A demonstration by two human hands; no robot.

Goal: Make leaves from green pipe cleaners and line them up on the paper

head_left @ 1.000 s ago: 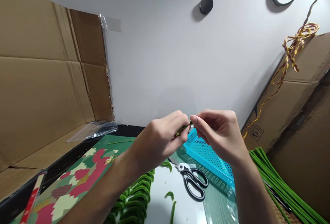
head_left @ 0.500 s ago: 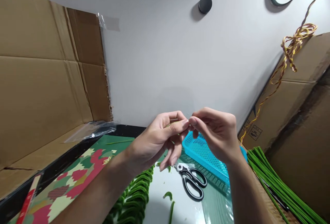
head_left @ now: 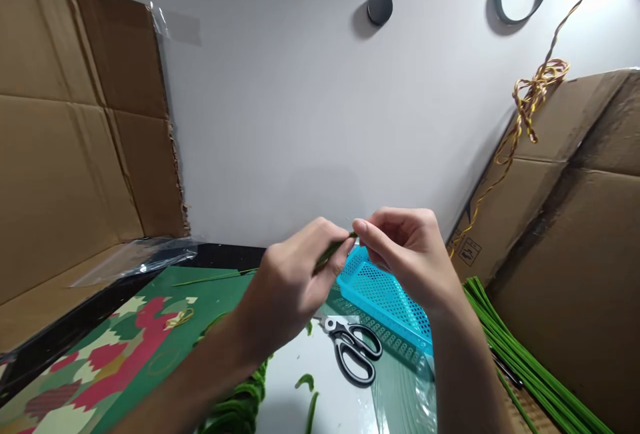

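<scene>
Up in front of the wall, my left hand [head_left: 300, 277] is closed with thumb and fingers pinching a thin green pipe cleaner [head_left: 329, 252]. My right hand [head_left: 415, 254] pinches the tip of the same stem between thumb and forefinger, so the hands almost meet. Much of the stem is hidden inside my left hand. Below lie black-and-grey scissors [head_left: 356, 349] on a white sheet [head_left: 285, 394]. Short fuzzy green pieces [head_left: 305, 381] rest near the scissors. A pile of curved green pipe cleaner pieces [head_left: 243, 402] is partly covered by my left forearm.
A turquoise perforated basket [head_left: 385, 294] stands behind the scissors. Long green pipe cleaners [head_left: 530, 361] lie bundled at the right. Cardboard [head_left: 65, 167] stands on the left, and a cardboard box [head_left: 565, 234] on the right. Twisted gold cord [head_left: 533, 97] hangs there. A patterned sheet [head_left: 110, 347] covers the left.
My left hand has turned over, back now upward, its fingers curling in around the stem. More green shows between the hands. The whole view has shifted right, so things appear farther left.
</scene>
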